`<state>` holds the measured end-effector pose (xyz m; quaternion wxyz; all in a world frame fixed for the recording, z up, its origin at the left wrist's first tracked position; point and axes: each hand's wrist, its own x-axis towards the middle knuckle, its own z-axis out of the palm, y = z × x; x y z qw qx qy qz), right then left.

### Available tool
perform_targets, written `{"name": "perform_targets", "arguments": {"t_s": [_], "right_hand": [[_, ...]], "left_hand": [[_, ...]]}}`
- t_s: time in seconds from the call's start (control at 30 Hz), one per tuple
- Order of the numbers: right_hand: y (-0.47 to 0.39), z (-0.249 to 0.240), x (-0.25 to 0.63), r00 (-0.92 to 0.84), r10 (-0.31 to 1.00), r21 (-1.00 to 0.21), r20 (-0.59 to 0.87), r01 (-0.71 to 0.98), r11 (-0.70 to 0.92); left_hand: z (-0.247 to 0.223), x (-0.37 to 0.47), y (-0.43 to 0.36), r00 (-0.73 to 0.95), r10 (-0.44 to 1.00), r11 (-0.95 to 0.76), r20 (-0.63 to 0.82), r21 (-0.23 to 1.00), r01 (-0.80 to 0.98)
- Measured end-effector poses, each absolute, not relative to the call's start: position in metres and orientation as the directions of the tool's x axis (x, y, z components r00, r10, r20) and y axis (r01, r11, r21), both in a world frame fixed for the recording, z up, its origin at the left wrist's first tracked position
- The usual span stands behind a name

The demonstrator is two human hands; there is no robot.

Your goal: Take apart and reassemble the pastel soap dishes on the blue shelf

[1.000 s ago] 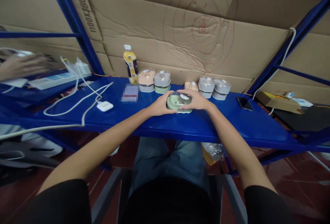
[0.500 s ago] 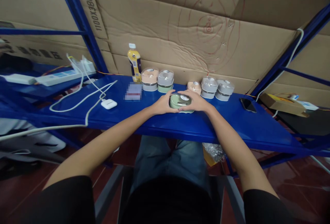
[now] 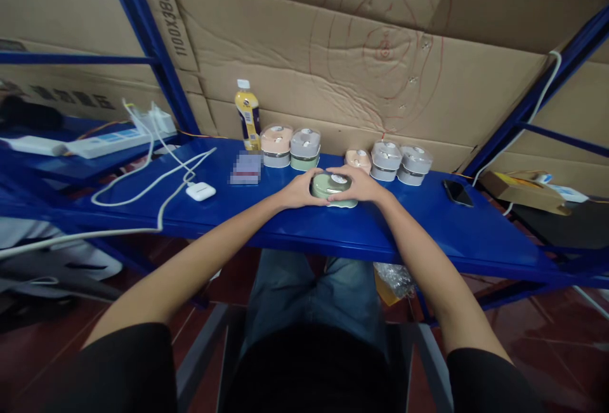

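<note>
A green lidded container (image 3: 328,188) is at the middle of the blue table (image 3: 304,232), with a white label on its clear top. My left hand (image 3: 302,190) grips its left side and my right hand (image 3: 360,186) grips its right side, fingers curved round it. Behind my left hand stand two stacks, one with a peach top (image 3: 276,142) and one grey over green (image 3: 305,148). Just behind my right hand sits a peach container (image 3: 358,159), with two grey stacks (image 3: 386,160) (image 3: 415,165) to its right.
A yellow drink bottle (image 3: 248,116) stands at the back left, near a blurred packet (image 3: 246,168). White cables and a white earphone case (image 3: 201,191) lie further left. A phone (image 3: 457,193) lies at right. Cardboard (image 3: 295,39) rises behind the table.
Both hands and the green container have shifted very slightly to the left. The grip on the container is kept.
</note>
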<state>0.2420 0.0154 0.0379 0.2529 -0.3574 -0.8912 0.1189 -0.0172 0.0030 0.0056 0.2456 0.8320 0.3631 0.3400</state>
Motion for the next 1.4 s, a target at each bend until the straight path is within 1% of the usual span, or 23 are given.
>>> {"name": "perform_targets", "arguments": {"t_s": [0.13, 0.3, 0.4, 0.5, 0.57, 0.6, 0.7, 0.77, 0.83, 0.93, 1.03, 1.2, 1.27, 1.33, 1.4], "right_hand": [[0.016, 0.031, 0.246, -0.618, 0.685, -0.385, 0.386, 0.567, 0.728], [0.011, 0.023, 0.257, -0.634, 0.684, -0.412, 0.361, 0.549, 0.727], [0.006, 0.023, 0.258, -0.607, 0.708, -0.395, 0.361, 0.588, 0.706], [0.005, 0.033, 0.257, -0.515, 0.748, -0.346, 0.419, 0.671, 0.656], [0.008, 0.047, 0.254, -0.383, 0.789, -0.314, 0.482, 0.764, 0.563], [0.012, 0.056, 0.253, -0.298, 0.809, -0.298, 0.506, 0.82, 0.488], [0.029, 0.081, 0.242, -0.056, 0.842, -0.219, 0.536, 0.955, 0.202], [0.044, 0.092, 0.232, 0.053, 0.839, -0.15, 0.541, 0.988, 0.034], [0.059, 0.096, 0.221, 0.128, 0.834, -0.09, 0.536, 0.991, -0.094], [0.077, 0.094, 0.207, 0.183, 0.824, -0.012, 0.536, 0.978, -0.209], [0.086, 0.09, 0.199, 0.195, 0.822, 0.045, 0.535, 0.965, -0.258], [0.085, 0.087, 0.198, 0.217, 0.858, 0.126, 0.465, 0.943, -0.307], [0.082, 0.088, 0.195, 0.214, 0.847, 0.149, 0.487, 0.935, -0.322], [0.078, 0.09, 0.187, 0.16, 0.83, 0.151, 0.535, 0.948, -0.28], [0.076, 0.093, 0.172, 0.026, 0.83, 0.14, 0.558, 0.982, -0.125]], "left_hand": [[0.005, -0.019, 0.002, 0.495, 0.784, -0.605, 0.375, 0.64, 0.474], [0.003, -0.023, 0.004, 0.499, 0.793, -0.592, 0.35, 0.637, 0.494], [0.001, -0.025, 0.007, 0.503, 0.783, -0.603, 0.366, 0.644, 0.47], [-0.003, -0.027, 0.01, 0.47, 0.783, -0.605, 0.408, 0.676, 0.42], [-0.005, -0.026, 0.012, 0.411, 0.799, -0.593, 0.439, 0.684, 0.424], [-0.006, -0.026, 0.013, 0.38, 0.808, -0.586, 0.451, 0.68, 0.44], [-0.008, -0.024, 0.015, 0.34, 0.818, -0.576, 0.464, 0.646, 0.501], [-0.008, -0.023, 0.015, 0.356, 0.815, -0.58, 0.458, 0.625, 0.522], [-0.008, -0.023, 0.015, 0.364, 0.814, -0.58, 0.453, 0.611, 0.539], [-0.008, -0.023, 0.014, 0.377, 0.813, -0.582, 0.444, 0.598, 0.551], [-0.009, -0.022, 0.014, 0.395, 0.809, -0.588, 0.435, 0.589, 0.554], [-0.01, -0.02, 0.015, 0.395, 0.807, -0.59, 0.438, 0.577, 0.565], [-0.009, -0.019, 0.015, 0.402, 0.806, -0.592, 0.435, 0.567, 0.573], [-0.009, -0.018, 0.015, 0.412, 0.799, -0.6, 0.438, 0.548, 0.582], [-0.009, -0.017, 0.015, 0.421, 0.788, -0.614, 0.449, 0.524, 0.59]]}}
